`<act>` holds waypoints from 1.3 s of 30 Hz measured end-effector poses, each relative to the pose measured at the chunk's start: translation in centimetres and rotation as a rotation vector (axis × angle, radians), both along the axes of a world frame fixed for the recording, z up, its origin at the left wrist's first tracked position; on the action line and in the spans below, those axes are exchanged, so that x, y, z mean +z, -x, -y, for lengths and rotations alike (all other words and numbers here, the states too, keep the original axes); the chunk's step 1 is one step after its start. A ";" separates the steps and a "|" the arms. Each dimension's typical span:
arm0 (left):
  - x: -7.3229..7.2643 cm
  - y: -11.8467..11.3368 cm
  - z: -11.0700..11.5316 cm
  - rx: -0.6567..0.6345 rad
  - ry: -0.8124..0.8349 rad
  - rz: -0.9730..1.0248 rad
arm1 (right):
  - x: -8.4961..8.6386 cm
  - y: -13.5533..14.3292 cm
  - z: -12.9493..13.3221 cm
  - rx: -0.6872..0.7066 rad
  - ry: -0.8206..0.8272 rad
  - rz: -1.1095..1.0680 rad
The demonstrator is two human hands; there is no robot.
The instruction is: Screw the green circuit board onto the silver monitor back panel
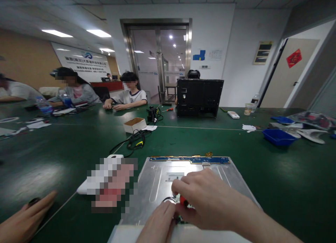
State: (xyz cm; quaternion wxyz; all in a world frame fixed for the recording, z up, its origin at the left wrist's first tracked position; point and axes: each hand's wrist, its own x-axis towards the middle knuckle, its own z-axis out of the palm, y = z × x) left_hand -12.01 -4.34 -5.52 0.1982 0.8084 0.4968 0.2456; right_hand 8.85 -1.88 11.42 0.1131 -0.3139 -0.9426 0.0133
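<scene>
A flat silver metal display panel (149,187) lies before me, with a narrow blue circuit strip (189,160) along its far edge. My right hand (204,197) is closed around a screwdriver (184,201); only part of its red handle shows, and its tip is hidden. Close beside it, my left hand (159,220) rests low over the panel, fingers together and bent down. Whatever those fingers hold is out of sight. Under both hands a small piece of green circuit board (180,220) peeks out.
A co-worker's hand (28,215) is at the far left. Left of the panel lies a white device (112,162), partly pixelated; beyond are black cables (131,143) and an open cardboard box (134,125). A black monitor (199,97) stands across the table. A blue tray (279,137) sits right.
</scene>
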 end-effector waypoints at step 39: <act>2.2 -1.1 -0.6 0.000 -0.006 0.088 | 0.2 -0.1 -0.1 -0.028 0.027 0.037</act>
